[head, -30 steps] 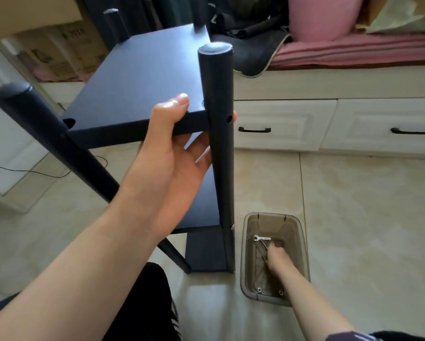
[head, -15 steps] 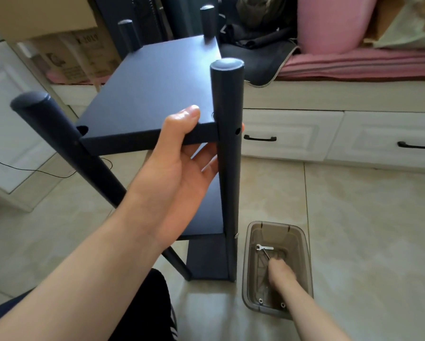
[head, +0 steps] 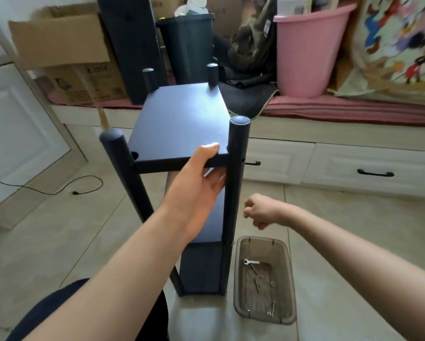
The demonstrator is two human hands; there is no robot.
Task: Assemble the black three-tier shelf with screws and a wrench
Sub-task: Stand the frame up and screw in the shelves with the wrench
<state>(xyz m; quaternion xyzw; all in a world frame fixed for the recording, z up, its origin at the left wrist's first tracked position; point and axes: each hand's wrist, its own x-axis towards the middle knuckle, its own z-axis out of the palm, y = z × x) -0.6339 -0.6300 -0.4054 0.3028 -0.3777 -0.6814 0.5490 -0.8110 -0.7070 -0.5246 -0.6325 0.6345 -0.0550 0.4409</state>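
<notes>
Above the smoky translucent plastic tray (head: 287,286) of screws, right hand (head: 260,210) pinched, contents unclear, nears the black three-tier shelf (head: 181,124) gripped by left hand (head: 196,190), likely to seat a screw.

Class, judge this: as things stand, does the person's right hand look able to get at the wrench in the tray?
Probably yes. The right hand hangs above the open-topped tray, and the wrench lies uncovered near the tray's far end. Its fingers are curled, perhaps round a screw, which might hinder a fresh grip.

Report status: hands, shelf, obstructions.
Left hand grips top shelf board edge. Right hand curled above tray, contents unclear. Wrench in tray. No obstruction seen.
</notes>
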